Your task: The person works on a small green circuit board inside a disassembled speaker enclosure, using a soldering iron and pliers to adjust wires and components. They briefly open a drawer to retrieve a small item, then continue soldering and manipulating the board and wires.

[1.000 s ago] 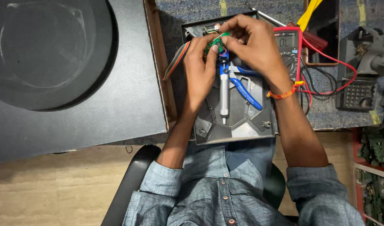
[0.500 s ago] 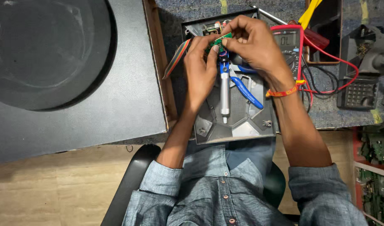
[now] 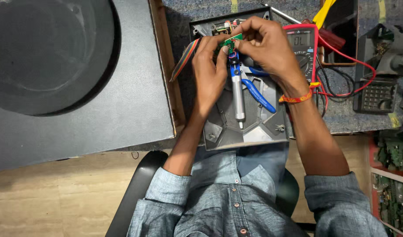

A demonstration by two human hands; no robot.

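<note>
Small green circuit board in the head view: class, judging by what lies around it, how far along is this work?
Done: the grey device housing lies open on the bench and the small green circuit board is lifted above it. In hand: the left hand and right hand pinch the board together. Left: a desoldering pump, blue-handled pliers and a red multimeter lie unheld, and the housing is not closed.

Electronics repair workshop showing, multimeter (image 3: 303, 48) lying just right of the fingers, circuit boards (image 3: 392, 184) piling up, opened grey chassis (image 3: 243, 118) sitting beneath
</note>
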